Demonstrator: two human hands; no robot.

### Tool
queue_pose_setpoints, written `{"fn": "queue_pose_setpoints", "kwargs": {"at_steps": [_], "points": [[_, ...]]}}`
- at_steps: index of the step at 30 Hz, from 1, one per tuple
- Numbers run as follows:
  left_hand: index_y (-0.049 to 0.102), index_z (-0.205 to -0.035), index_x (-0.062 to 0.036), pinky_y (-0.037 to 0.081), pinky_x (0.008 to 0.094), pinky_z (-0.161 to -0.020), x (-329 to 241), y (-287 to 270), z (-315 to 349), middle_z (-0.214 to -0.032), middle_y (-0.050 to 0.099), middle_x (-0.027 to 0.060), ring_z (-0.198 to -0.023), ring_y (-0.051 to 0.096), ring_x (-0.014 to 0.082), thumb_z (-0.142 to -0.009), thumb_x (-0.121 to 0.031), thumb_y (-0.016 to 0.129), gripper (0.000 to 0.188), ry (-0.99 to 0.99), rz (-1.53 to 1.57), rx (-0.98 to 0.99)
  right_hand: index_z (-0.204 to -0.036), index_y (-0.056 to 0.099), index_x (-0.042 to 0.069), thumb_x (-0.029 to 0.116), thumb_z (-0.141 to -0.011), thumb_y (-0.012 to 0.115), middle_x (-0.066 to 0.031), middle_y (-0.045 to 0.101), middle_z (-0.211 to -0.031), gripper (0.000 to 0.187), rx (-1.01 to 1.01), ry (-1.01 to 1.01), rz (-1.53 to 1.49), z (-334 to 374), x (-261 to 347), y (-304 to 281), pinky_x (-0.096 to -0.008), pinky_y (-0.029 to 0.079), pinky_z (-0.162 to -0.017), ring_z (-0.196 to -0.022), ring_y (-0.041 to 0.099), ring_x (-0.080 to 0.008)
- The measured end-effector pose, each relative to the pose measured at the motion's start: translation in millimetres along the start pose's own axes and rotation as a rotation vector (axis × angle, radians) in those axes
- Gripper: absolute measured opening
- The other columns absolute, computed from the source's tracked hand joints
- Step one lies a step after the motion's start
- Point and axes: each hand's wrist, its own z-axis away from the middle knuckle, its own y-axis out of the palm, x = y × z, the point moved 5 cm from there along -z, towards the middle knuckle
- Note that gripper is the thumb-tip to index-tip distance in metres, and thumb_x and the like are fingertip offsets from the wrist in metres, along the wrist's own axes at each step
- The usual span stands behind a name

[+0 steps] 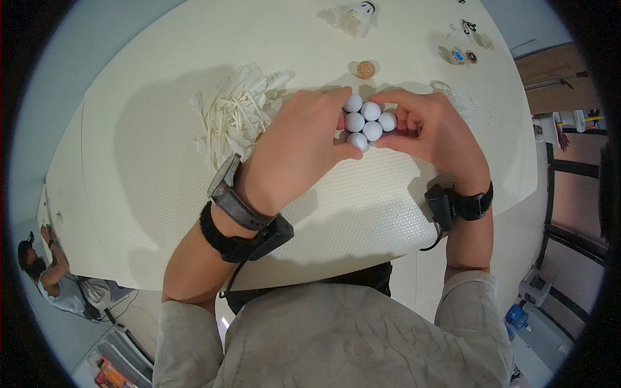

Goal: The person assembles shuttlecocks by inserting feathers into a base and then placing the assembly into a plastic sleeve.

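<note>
Several small white balls [370, 111] sit packed tightly together in a flat cluster on the pale textured table [362, 207]. On the cluster's left side my left hand [294, 139] curls, its thumb at the near ball and its index finger at the far one. My right hand [443, 129] presses in from the right, thumb and index finger against the outer balls. Both hands are closed around the group. Just beyond the balls lies a round brown cork piece [365, 69]. What is under the balls is hidden.
A heap of loose white feathers [236, 110] lies left of my left hand. At the far edge is a feathered shuttlecock [356, 18]. Small trinkets [457, 56] lie far right, near a clear stringy bundle [453, 94]. Another person [52, 271] sits at the far left.
</note>
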Motion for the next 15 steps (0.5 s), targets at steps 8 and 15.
{"fn": "queue_pose_setpoints", "kwargs": {"at_steps": [8, 15], "points": [[0.061, -0.143, 0.0088, 0.058, 0.0326, -0.068, -0.7, -6.0, 2.5, -0.094, 0.073, 0.0156, -0.07, 0.069, 0.0213, -0.074, -0.015, 0.096, 0.08, -0.008, 0.035, -0.022, -0.132, 0.074, 0.011, 0.02, -0.076, 0.095, -0.0052, 0.063, -0.065, 0.061, -0.016, 0.051, 0.059, 0.8, 0.7, -4.0, -0.0299, 0.046, -0.057, -0.056, 0.057, -0.0154], [0.07, -0.134, 0.0012, 0.045, 0.0282, -0.055, -17.9, -30.5, 0.2, -0.085, 0.068, 0.0074, -0.058, 0.053, 0.0104, -0.087, -0.025, 0.091, 0.057, 0.071, -0.077, -0.242, -0.122, 0.077, 0.01, 0.022, -0.083, 0.092, -0.0019, 0.06, -0.065, 0.043, -0.204, -0.018, 0.087, 4.3, 1.3, -21.9, -0.0284, 0.041, -0.053, -0.055, 0.052, -0.0106]]}}
